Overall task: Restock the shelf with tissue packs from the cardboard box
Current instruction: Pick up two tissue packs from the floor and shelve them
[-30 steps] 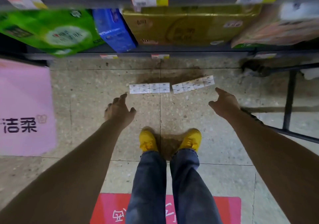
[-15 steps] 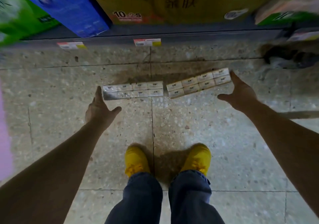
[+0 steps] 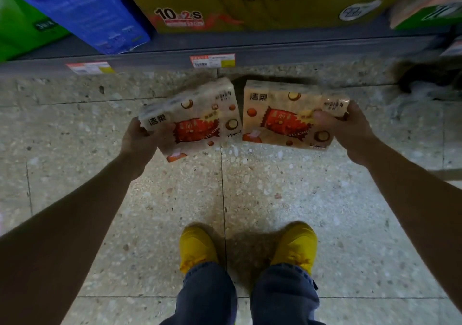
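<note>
Head view: left hand (image 3: 140,139) and right hand (image 3: 350,127) each clamp a tissue pack's outer end: left pack (image 3: 192,122), right pack (image 3: 290,114), likely light, squashy, film-slick, below the shelf (image 3: 275,47).

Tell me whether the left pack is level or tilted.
Tilted. The left pack is skewed, its far end raised toward the shelf, while the right pack sits nearly square. The left hand grips its corner.

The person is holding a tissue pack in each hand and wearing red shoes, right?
Not quite. The head view shows the shoes are yellow, not red. The rest holds: the left hand and the right hand each hold a tissue pack.
</note>
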`<state>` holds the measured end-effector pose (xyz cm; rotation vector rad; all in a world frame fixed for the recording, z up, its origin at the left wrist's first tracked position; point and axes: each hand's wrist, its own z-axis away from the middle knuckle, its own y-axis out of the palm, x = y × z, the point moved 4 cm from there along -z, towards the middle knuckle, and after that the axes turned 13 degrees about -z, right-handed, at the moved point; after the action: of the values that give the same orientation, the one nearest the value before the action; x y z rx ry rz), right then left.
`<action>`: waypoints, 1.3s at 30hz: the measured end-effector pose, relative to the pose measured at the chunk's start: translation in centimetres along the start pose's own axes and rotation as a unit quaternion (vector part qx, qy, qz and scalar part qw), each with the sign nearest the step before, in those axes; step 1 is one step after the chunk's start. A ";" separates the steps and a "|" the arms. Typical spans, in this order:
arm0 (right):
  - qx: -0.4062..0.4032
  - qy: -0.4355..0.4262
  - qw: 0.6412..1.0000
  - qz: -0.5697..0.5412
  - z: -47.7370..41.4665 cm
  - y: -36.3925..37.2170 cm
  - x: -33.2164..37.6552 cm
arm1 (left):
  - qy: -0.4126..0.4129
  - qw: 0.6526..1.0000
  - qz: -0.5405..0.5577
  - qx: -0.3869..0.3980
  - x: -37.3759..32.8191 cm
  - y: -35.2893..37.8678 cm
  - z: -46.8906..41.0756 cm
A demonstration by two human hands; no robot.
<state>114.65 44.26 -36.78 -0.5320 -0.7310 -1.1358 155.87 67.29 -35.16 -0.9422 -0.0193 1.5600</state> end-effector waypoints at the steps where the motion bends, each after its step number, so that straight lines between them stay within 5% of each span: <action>1: -0.004 -0.001 1.000 -0.021 0.0 0.0 -0.1 | -0.009 1.000 0.013 -0.002 0.0 0.2 -0.1; 9: -0.015 0.059 0.998 -0.031 1.3 0.3 0.8 | -0.049 0.994 0.092 0.041 -1.0 0.5 0.4; 17: -0.068 0.085 0.994 -0.016 10.3 0.2 6.3 | -0.064 0.995 0.054 0.062 -5.8 -4.4 8.9; 39: -0.039 -0.084 0.990 -0.107 53.6 -5.7 48.7 | 0.130 0.979 0.153 0.022 -33.5 -31.9 49.5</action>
<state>107.58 50.53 35.28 -0.6326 -0.9091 -1.3341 151.39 71.41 32.33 -1.1480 0.3600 1.6957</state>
